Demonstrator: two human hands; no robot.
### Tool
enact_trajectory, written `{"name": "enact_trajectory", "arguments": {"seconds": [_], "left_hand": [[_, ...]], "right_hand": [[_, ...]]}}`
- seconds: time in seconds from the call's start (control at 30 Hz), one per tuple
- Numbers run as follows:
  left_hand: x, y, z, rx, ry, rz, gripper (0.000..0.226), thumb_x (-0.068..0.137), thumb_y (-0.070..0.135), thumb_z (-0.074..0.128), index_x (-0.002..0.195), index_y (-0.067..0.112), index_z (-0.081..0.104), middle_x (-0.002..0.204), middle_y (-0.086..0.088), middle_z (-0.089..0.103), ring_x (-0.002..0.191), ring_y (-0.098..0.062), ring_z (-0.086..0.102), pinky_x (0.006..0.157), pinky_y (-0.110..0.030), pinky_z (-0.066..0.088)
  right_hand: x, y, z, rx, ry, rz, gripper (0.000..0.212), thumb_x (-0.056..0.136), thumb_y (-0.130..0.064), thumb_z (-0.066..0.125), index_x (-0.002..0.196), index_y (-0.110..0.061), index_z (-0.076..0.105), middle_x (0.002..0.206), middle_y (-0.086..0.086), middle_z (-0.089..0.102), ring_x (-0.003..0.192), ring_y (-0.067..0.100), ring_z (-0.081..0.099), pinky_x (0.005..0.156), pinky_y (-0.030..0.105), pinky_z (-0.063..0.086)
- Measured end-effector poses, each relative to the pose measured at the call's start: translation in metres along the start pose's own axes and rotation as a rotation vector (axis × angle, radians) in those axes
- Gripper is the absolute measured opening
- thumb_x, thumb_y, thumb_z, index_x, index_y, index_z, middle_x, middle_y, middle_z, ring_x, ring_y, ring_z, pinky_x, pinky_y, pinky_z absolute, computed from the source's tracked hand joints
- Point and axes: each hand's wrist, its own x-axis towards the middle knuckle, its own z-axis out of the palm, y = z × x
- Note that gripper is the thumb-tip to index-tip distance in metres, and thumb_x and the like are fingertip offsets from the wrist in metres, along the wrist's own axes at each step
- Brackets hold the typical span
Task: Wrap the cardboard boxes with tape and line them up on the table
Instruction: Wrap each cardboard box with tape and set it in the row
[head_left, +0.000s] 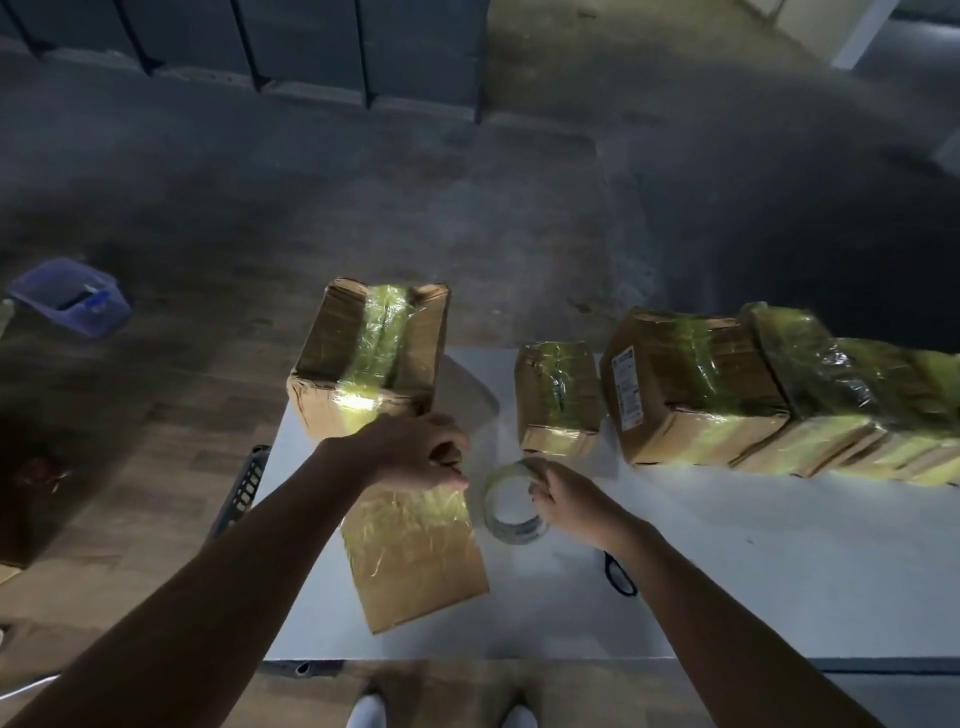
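**Item 1.** White table (727, 571): reference point for all entries below.

**Item 2.** Flat cardboard box (415, 561): lies on the table's near-left part, its top covered in yellowish clear tape.

**Item 3.** Left hand (415, 452): at the far edge of the flat cardboard box, fingers curled and gripping there. Whether the fingertips hold tape or cardboard cannot be told.

**Item 4.** Tape roll (514, 504): stands on edge on the table, just right of the flat cardboard box.

**Item 5.** Right hand (566, 499): fingers and thumb clamped on the tape roll's right rim.

**Item 6.** Large taped box (363, 358): on the table's far-left corner, with a tape band down the middle of its top.

**Item 7.** Small taped box (558, 400): at the table's far edge, around the middle.

**Item 8.** Labelled taped box (691, 389): at the table's far edge, just beside the small taped box, with a white label on its left face.

**Item 9.** Further taped boxes (857, 405): at the table's far-right edge, touching the labelled taped box.

**Item 10.** Black loop-shaped object (621, 574): on the table under the right forearm, partly hidden.

**Item 11.** Black slotted basket (244, 488): against the table's left edge.

**Item 12.** Blue plastic tray (70, 299): on the floor, well left of the table.
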Motion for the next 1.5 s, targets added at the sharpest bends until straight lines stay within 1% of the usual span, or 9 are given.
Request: {"name": "enact_trajectory", "arguments": {"seconds": [0.17,0.37,0.6,0.8,0.9,0.97,1.1,1.4,1.5], "left_hand": [[0.028,0.012,0.002,0.097,0.048,0.012,0.035,0.087,0.055,0.06,0.109,0.028,0.058,0.108,0.005,0.065,0.096,-0.018,0.062,0.074,-0.029,0.045],[0.02,0.011,0.029,0.147,0.352,0.042,0.045,0.09,0.041,0.061,0.131,0.022,0.054,0.127,0.001,0.062,0.116,-0.019,0.056,0.092,-0.035,0.046],[0.021,-0.006,0.058,-0.148,0.139,-0.116,0.025,0.096,0.03,0.055,0.119,0.019,0.059,0.108,0.0,0.068,0.09,-0.015,0.061,0.072,-0.029,0.045],[0.016,0.004,0.084,-0.067,0.359,-0.189,0.038,0.095,0.021,0.057,0.131,0.012,0.054,0.126,-0.01,0.059,0.116,-0.027,0.053,0.091,-0.041,0.048],[-0.002,0.031,0.097,0.083,0.504,0.05,0.028,0.082,0.015,0.065,0.11,0.009,0.064,0.107,-0.013,0.063,0.099,-0.032,0.058,0.079,-0.04,0.049],[-0.015,0.054,0.113,0.143,0.409,0.243,0.02,0.08,0.029,0.063,0.093,0.015,0.068,0.091,-0.005,0.065,0.091,-0.026,0.06,0.077,-0.036,0.048],[-0.017,0.078,0.131,0.287,0.122,0.151,0.036,0.086,0.045,0.045,0.097,0.021,0.07,0.098,0.003,0.067,0.107,-0.022,0.053,0.101,-0.039,0.034],[-0.004,0.089,0.141,0.246,0.165,0.193,0.03,0.092,0.03,0.044,0.102,0.023,0.071,0.099,0.006,0.071,0.105,-0.017,0.055,0.102,-0.037,0.026],[-0.005,0.08,0.142,0.195,0.159,0.293,0.028,0.092,0.033,0.046,0.1,0.026,0.072,0.098,0.009,0.071,0.102,-0.016,0.057,0.1,-0.038,0.031]], "right_hand": [[0.005,0.003,0.019,0.016,0.02,0.181,0.041,0.101,-0.024,0.037,0.141,-0.021,0.044,0.107,0.007,0.065,0.086,0.02,0.066,0.072,0.032,0.054],[0.009,0.011,0.026,0.137,-0.012,0.184,0.018,0.098,-0.022,0.045,0.113,-0.023,0.055,0.102,0.004,0.065,0.074,0.01,0.068,0.06,0.026,0.06],[0.003,0.015,0.03,0.115,-0.149,0.26,0.008,0.097,-0.018,0.049,0.096,-0.014,0.056,0.086,0.006,0.068,0.068,0.014,0.071,0.054,0.02,0.055],[0.002,0.007,0.041,0.104,-0.175,0.308,0.012,0.098,-0.018,0.047,0.106,-0.011,0.053,0.086,0.009,0.067,0.067,0.019,0.071,0.063,0.033,0.06],[0.001,0.007,0.043,0.115,-0.175,0.314,0.01,0.099,-0.017,0.045,0.096,-0.014,0.054,0.08,0.008,0.067,0.059,0.013,0.069,0.052,0.024,0.054],[-0.001,0.008,0.043,0.117,-0.168,0.314,0.017,0.097,-0.015,0.042,0.085,-0.017,0.053,0.074,0.007,0.066,0.05,0.009,0.066,0.046,0.02,0.049],[-0.003,0.01,0.044,0.12,-0.163,0.323,0.021,0.098,-0.015,0.038,0.086,-0.016,0.055,0.077,0.009,0.066,0.051,0.01,0.066,0.045,0.021,0.05],[-0.015,0.02,0.038,0.143,-0.123,0.342,0.038,0.099,-0.045,0.04,0.09,-0.016,0.061,0.076,0.008,0.069,0.06,0.016,0.069,0.056,0.029,0.056],[-0.029,0.037,0.029,-0.071,-0.022,0.367,0.036,0.1,-0.041,0.04,0.11,-0.014,0.061,0.101,0.012,0.069,0.087,0.027,0.069,0.073,0.035,0.054]]}}
